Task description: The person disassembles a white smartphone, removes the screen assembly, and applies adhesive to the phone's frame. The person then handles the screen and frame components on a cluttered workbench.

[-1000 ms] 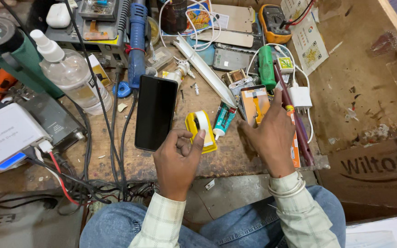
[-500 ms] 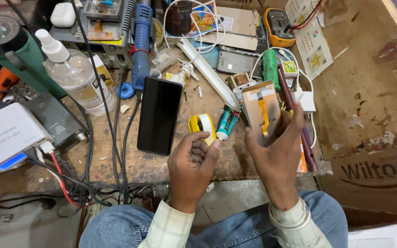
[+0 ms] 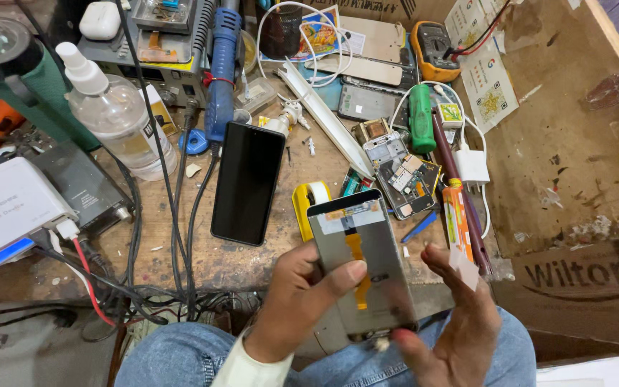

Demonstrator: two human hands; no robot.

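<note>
My left hand (image 3: 291, 301) grips a phone display panel (image 3: 363, 258) by its left edge, thumb across the grey back. An orange flex cable runs down the panel's middle. The panel is held above my lap, at the bench's front edge. My right hand (image 3: 456, 326) is beside its right edge, with a small white piece of tape (image 3: 466, 267) pinched at the fingertips and the thumb near the panel's lower corner. A yellow tape dispenser (image 3: 308, 202) lies on the bench just behind the panel.
A black phone (image 3: 248, 183) lies face up left of the dispenser. An opened phone frame with circuit board (image 3: 406, 179), an orange tube (image 3: 456, 215), a green screwdriver (image 3: 420, 118) and a white charger (image 3: 472, 165) lie at right. A spray bottle (image 3: 116, 118), white box (image 3: 5, 208) and cables crowd the left.
My left hand left the yellow tape dispenser and took hold of the display panel. The panel came down from over the bench toward my lap, and my right hand released it, now pinching tape.
</note>
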